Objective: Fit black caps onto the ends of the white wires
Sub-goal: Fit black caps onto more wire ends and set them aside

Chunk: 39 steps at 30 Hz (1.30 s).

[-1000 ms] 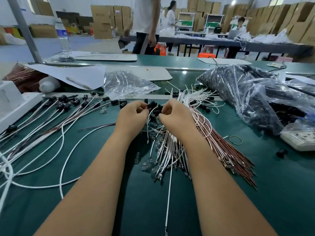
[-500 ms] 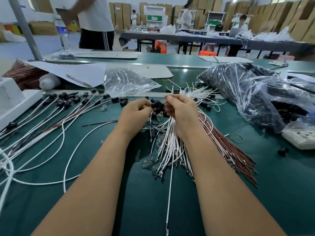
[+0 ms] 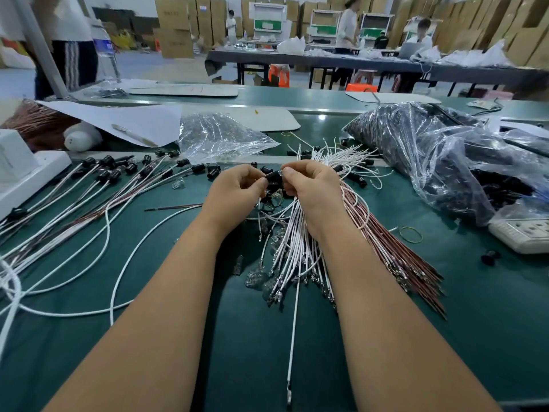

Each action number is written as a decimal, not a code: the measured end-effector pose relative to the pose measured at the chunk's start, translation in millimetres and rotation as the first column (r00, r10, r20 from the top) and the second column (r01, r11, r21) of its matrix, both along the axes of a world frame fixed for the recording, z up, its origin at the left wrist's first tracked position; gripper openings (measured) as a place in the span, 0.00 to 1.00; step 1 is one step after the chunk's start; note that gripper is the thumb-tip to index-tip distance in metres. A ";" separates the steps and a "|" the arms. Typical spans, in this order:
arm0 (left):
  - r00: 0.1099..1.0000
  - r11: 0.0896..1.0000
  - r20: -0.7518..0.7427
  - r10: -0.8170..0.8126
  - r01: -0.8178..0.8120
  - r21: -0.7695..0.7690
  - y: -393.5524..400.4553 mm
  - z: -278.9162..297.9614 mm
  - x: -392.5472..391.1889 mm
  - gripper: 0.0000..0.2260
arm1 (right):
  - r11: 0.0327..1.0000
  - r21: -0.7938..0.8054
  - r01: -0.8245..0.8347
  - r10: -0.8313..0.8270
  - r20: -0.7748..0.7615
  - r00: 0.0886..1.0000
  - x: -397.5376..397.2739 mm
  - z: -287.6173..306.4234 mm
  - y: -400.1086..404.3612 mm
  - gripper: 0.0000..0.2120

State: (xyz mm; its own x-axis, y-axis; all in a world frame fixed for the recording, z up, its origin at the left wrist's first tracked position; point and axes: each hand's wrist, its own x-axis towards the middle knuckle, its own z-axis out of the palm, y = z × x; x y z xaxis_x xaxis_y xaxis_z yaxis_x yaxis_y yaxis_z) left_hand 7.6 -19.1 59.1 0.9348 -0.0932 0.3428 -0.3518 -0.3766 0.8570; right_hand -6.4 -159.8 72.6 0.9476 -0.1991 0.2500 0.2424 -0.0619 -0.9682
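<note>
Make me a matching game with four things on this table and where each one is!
Things:
1. black cap
2. power strip
3. rubber band
4. capped wires

Places:
A. far right edge of the table
B. fanned out left of the left hand
C. pinched between both hands
D. flat on the mat, just left of the power strip

Pairs: 1-C, 2-A, 3-D, 4-B

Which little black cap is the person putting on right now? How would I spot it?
Find the green table and the two hands meeting over the bunch of white wires. The cap sits pinched between the left hand and right hand. Other black caps lie loose on the table or already on wires at the left; only this one is held.
</note>
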 end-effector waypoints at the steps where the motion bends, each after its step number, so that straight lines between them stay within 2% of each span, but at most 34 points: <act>1: 1.000 1.000 0.013 0.001 0.000 -0.007 0.6 0.2 0.0 0.03 | 1.000 -0.017 -0.004 0.004 0.004 1.000 0.3 -0.5 -0.3 0.09; 6: 0.999 0.997 0.037 -0.010 0.013 -0.081 6.0 2.3 -0.1 0.05 | 0.995 -0.102 -0.015 0.017 0.016 1.000 2.3 -3.2 -2.6 0.10; 13: 0.999 0.986 -0.020 -0.041 0.037 -0.160 11.0 2.3 1.6 0.04 | 0.988 -0.152 -0.005 0.009 0.032 0.999 2.1 -3.7 -2.5 0.09; 19: 0.998 0.976 -0.017 -0.052 0.048 -0.210 11.6 -0.5 2.8 0.04 | 0.995 -0.038 -0.087 0.087 -0.011 0.996 -3.0 -1.2 0.8 0.07; 25: 0.997 0.975 -0.009 -0.073 0.069 -0.210 13.5 -0.6 3.6 0.06 | 0.992 -0.021 -0.124 0.124 -0.015 0.992 -5.8 0.2 1.6 0.07; 39: 0.999 0.983 0.008 -0.038 0.039 -0.181 3.9 2.9 -3.6 0.04 | 0.990 0.125 -0.059 0.069 -0.075 0.995 -1.4 -1.0 4.1 0.08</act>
State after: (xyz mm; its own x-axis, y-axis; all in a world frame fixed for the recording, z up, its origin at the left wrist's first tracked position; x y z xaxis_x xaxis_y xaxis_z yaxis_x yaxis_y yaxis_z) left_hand 4.0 -15.2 62.0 0.9301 -0.0654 0.3613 -0.3670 -0.2017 0.9081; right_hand -7.8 -155.7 71.7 0.9751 -0.1616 0.1517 0.1648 0.0710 -0.9838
